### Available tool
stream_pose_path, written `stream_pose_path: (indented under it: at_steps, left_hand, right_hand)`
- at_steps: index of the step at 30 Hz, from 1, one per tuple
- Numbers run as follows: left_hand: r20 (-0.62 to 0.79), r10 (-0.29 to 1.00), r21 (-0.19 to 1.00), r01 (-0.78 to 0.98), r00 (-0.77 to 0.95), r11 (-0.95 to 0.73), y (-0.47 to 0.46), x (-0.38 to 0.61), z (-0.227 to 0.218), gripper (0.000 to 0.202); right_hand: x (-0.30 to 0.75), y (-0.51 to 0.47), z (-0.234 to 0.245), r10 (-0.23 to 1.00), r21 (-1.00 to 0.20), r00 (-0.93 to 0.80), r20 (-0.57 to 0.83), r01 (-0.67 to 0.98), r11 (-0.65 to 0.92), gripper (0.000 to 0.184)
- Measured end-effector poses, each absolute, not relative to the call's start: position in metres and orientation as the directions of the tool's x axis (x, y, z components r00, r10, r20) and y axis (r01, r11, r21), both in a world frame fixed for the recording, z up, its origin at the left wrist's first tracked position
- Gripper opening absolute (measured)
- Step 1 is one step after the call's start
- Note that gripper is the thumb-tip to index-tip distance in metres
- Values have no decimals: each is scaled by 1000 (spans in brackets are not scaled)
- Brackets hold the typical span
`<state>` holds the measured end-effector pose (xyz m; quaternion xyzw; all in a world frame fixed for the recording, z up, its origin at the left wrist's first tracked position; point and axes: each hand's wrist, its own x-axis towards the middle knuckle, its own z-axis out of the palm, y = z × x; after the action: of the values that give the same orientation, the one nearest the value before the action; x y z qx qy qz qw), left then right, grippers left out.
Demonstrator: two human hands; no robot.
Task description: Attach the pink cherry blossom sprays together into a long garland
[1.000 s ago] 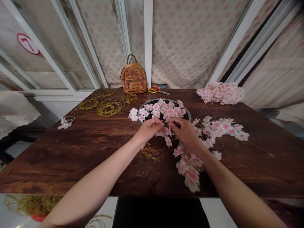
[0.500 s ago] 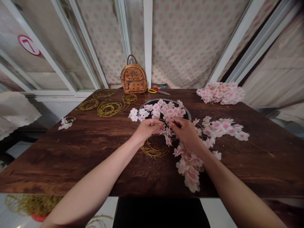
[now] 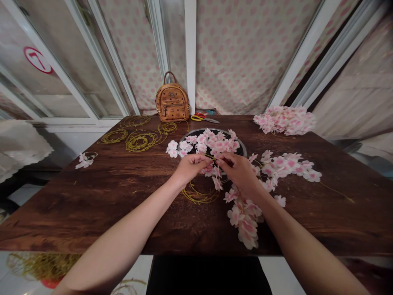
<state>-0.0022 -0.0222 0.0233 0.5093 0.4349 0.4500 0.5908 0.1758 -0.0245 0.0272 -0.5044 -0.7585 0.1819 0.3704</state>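
Note:
My left hand [image 3: 194,167] and my right hand [image 3: 235,167] are close together over the near side of a round dark tray [image 3: 243,148]. Between their pinched fingertips runs a thin yellow-green artificial flower stem [image 3: 210,156], which both hands grip. Pink and white artificial blossoms [image 3: 217,141] fill much of the tray just beyond my fingers. Below my left hand lies a coil of yellow-green stem [image 3: 201,197] on the table. A blossom spray [image 3: 245,219] extends toward me beside my right forearm, and another spray [image 3: 288,164] lies to the right.
On the dark wooden table [image 3: 116,213], several stem coils [image 3: 141,140] lie at the back left. A brown mini backpack [image 3: 172,100] and yellow-and-red-handled scissors [image 3: 204,118] are at the back. A blossom bunch [image 3: 285,120] sits back right, small white flowers [image 3: 84,160] far left.
Almost nothing differs. Both hands keep their pinch on the stem in the same place, with only slight finger movement; the view has shifted very slightly.

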Motion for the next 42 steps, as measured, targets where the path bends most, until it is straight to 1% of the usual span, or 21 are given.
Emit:
stream_pose_path:
  at_steps: [12, 20, 27, 38, 42]
  left_hand:
    - [-82, 973, 991, -86, 215, 103, -23, -2, 27, 10]
    - [-24, 971, 997, -59, 239, 40, -22, -3, 23, 9]
    - [38, 966, 999, -18, 256, -35, -21, -3, 20, 10]
    - [31, 960, 999, 4, 277, -33, -16, -4, 12, 10]
    - [85, 958, 994, 38, 275, -99, -15, -5, 12, 7]
  right_hand:
    - [176, -24, 26, 890, -630, -233, 391, 637, 444, 17]
    - [176, -24, 26, 893, -615, -249, 374, 655, 440, 19]
    - [176, -25, 25, 893, -620, -250, 373, 650, 441, 16]
    - [176, -22, 24, 870, -631, -332, 365, 599, 494, 16]
    - [176, -22, 23, 871, -625, -338, 356, 607, 491, 16]
